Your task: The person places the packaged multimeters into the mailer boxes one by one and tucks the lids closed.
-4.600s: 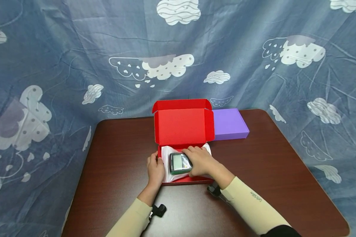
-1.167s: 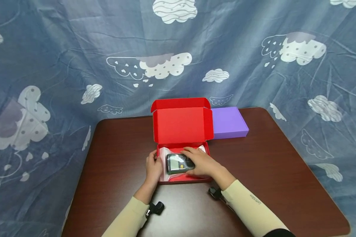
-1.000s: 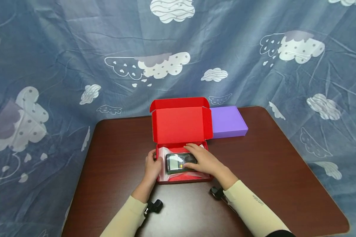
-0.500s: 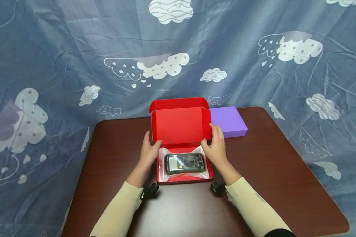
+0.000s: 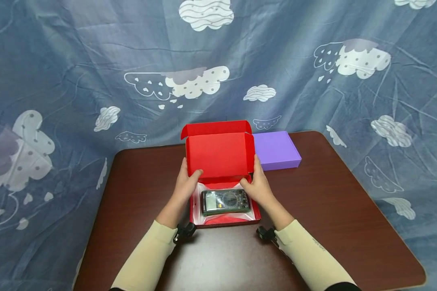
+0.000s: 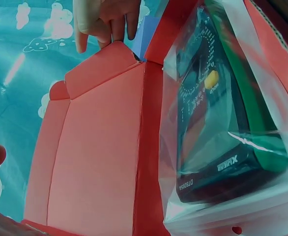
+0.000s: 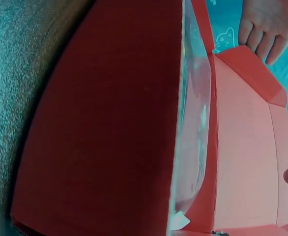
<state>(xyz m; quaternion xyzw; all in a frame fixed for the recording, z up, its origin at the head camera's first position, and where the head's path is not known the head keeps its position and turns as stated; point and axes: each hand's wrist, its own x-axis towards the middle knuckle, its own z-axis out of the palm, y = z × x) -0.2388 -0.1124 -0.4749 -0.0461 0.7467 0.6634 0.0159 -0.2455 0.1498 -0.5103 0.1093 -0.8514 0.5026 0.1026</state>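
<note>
A red cardboard box point(image 5: 223, 221) lies with its lid point(image 5: 218, 155) raised at the back. Inside, a digital multimeter point(image 5: 231, 200) with a dark face and green sides lies flat in a clear plastic bag point(image 6: 208, 221); its yellow HOLD button point(image 6: 211, 79) shows in the left wrist view. My left hand point(image 5: 183, 186) has its extended fingers against the lid's left side flap, thumb over the box. On the opposite side my right hand point(image 5: 260, 188) touches the right flap with its fingers fairly straight. Neither hand is on the multimeter.
A closed purple box point(image 5: 276, 149) lies behind and right of the red box, partly hidden by the lid. Both stand on a brown wooden table point(image 5: 331, 210). A blue curtain point(image 5: 131, 44) with cloud prints hangs close behind the table.
My right hand has left the multimeter, which now lies flat in the box, and moved up to the lid's right flap. My left hand has moved from the box's left wall to the left flap.
</note>
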